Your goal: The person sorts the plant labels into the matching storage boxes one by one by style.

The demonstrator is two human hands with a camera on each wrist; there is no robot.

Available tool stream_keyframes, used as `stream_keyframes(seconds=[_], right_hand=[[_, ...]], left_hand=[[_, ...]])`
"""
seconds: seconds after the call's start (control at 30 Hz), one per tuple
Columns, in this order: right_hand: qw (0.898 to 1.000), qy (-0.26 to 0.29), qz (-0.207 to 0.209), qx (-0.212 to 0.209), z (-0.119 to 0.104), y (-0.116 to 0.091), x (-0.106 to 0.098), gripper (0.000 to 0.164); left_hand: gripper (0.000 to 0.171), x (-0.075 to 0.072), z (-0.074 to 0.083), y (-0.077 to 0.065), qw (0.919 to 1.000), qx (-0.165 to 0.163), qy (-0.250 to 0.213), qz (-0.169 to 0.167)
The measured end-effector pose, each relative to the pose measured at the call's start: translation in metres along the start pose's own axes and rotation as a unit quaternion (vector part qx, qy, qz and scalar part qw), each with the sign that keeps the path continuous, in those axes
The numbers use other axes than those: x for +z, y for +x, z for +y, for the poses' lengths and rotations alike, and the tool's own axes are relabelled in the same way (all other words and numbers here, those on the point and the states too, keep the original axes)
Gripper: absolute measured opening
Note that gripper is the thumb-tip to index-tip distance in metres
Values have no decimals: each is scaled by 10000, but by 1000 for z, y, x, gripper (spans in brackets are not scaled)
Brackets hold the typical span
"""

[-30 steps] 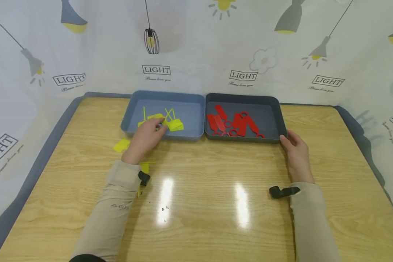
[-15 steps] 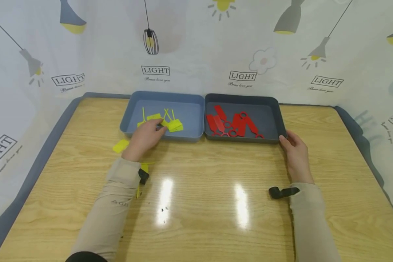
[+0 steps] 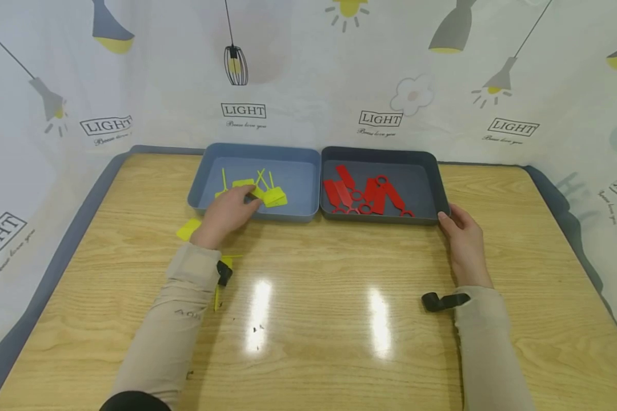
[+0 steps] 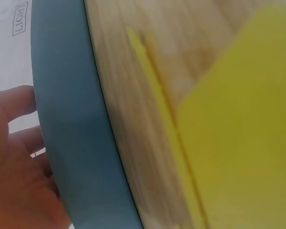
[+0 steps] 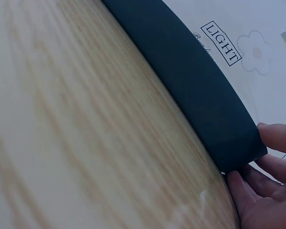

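Note:
My left hand (image 3: 228,214) reaches over the front wall of the blue tray (image 3: 298,171). Its thumb and index fingertips are right at the flat yellow tags (image 3: 274,197) with thin tails inside; whether they pinch one I cannot tell. In the left wrist view the tray's wall hides those fingertips. At the dark grey tray (image 3: 421,182), my right hand (image 3: 467,242) grips the front right corner. The right wrist view shows the thumb low at this corner and the other fingers round the side. Several red tags (image 3: 378,197) with ring or forked ends lie in the dark tray.
More yellow tags lie on the wooden table (image 3: 329,285), one left of the blue tray (image 3: 188,229) and others beside my left sleeve (image 3: 200,268). Small dark crumbs (image 3: 257,329) are scattered nearby. A printed cloth (image 3: 308,74) hangs behind the trays, which stand side by side.
Almost nothing differs. The left hand and forearm have shifted very slightly, with the fingers still at the yellow tags, and the right hand stays on its tray corner.

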State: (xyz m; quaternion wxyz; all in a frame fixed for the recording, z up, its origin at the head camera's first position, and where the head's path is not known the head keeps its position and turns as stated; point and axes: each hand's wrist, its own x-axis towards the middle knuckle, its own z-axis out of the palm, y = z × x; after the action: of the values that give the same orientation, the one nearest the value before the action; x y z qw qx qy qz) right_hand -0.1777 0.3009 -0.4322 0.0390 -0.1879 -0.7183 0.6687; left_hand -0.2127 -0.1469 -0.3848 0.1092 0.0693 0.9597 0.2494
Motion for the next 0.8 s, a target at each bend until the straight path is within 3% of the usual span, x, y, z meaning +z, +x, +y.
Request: stream_keyframes(seconds=[0.8], right_hand=[[9998,192,-53,14,-1,-2,0,60]], left_hand=[[53,0,1,4,9974,-126,468,-542]])
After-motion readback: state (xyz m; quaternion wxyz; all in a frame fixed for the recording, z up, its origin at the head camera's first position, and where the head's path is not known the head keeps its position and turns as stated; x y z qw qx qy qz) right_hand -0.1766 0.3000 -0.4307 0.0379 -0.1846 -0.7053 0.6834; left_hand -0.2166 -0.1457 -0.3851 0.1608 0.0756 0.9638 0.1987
